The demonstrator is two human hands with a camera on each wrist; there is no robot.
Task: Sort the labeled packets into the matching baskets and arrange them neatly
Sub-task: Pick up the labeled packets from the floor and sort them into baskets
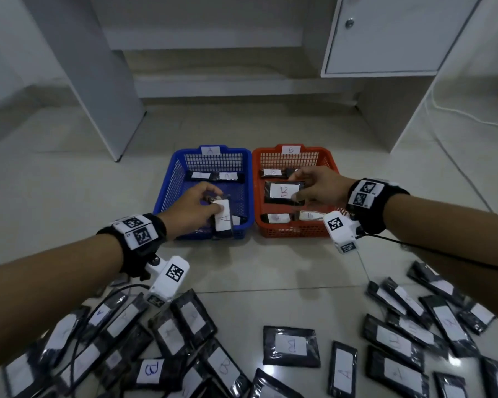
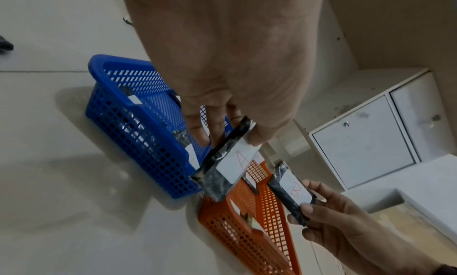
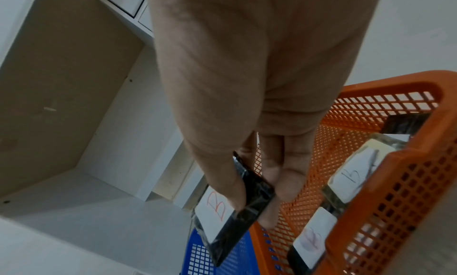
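Observation:
My left hand (image 1: 202, 203) pinches a black packet labeled A (image 1: 223, 219) over the near part of the blue basket (image 1: 167, 185), tagged A. In the left wrist view the A packet (image 2: 227, 164) hangs tilted between thumb and fingers. My right hand (image 1: 314, 186) pinches a black packet labeled B (image 1: 282, 192) above the middle of the orange basket (image 1: 332, 165), tagged B. The right wrist view shows the B packet (image 3: 230, 212) tilted, held at one end. Both baskets hold a few packets lying along their far and near walls.
Several loose black packets (image 1: 291, 346) with A and B labels lie scattered on the tiled floor near me, left and right. A white desk panel (image 1: 98, 81) and a cabinet door (image 1: 385, 35) stand behind the baskets. A white cable (image 1: 457, 113) runs at the right.

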